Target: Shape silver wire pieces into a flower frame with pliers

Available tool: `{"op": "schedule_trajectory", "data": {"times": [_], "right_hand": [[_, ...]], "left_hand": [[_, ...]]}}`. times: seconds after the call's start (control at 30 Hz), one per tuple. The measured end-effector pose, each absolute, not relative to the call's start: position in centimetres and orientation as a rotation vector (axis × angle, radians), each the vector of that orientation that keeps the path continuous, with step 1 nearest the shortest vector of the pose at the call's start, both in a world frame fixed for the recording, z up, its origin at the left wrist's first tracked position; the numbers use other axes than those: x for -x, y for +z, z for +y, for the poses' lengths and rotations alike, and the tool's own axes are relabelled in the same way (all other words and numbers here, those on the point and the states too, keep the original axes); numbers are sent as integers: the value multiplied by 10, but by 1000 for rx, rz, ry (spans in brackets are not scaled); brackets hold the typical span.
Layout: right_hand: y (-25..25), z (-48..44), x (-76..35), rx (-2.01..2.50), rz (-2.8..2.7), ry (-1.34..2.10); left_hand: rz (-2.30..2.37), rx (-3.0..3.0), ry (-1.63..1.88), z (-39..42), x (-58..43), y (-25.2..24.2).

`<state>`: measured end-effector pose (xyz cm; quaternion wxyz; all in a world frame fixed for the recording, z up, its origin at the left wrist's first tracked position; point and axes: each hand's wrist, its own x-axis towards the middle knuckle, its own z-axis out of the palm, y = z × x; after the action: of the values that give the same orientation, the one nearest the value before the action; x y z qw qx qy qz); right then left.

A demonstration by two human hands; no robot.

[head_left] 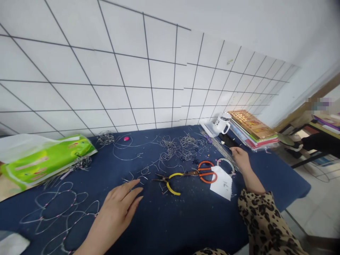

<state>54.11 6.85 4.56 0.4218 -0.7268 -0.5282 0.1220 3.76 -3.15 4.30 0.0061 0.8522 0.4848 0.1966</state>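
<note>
- Currently, the left hand point(120, 203) is holding nothing, its fingers loosely spread toward the worktop's point(191, 219) front edge; its forearm could be snagging the beaded wire loops point(59, 215) if swept leftward.
- Near the right edge, the right hand point(240, 159) is sitting at the straight wires point(223, 150) (whether it is pinching any, I cannot tell); springy, crowded ends could be dragging neighbours along.
- Midway between side edges, gaping pliers point(172, 191) are lying against scissors point(195, 173); trailing wire could be catching their handles.

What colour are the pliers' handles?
Yellow; the pliers show in the head view, the only one.
</note>
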Motion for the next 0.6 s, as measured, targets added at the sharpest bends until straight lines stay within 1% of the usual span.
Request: {"op": "schedule_trajectory", "data": {"times": [0.17,0.33,0.4,0.53,0.6], "right_hand": [[29,73,-549,1992,-1498,129],[27,71,-547,2034,-1647,44],[29,71,-543,1994,-1737,-26],[39,72,-527,1811,-1942,-287],[49,72,-512,1733,-1993,-318]], "left_hand": [[1469,-2668,598,-32,-40,39],[1428,-2667,602,-32,-41,39],[1417,-2660,608,-33,-40,41],[1408,-2631,650,-34,-39,44],[1413,-2613,643,-34,-38,45]]}}
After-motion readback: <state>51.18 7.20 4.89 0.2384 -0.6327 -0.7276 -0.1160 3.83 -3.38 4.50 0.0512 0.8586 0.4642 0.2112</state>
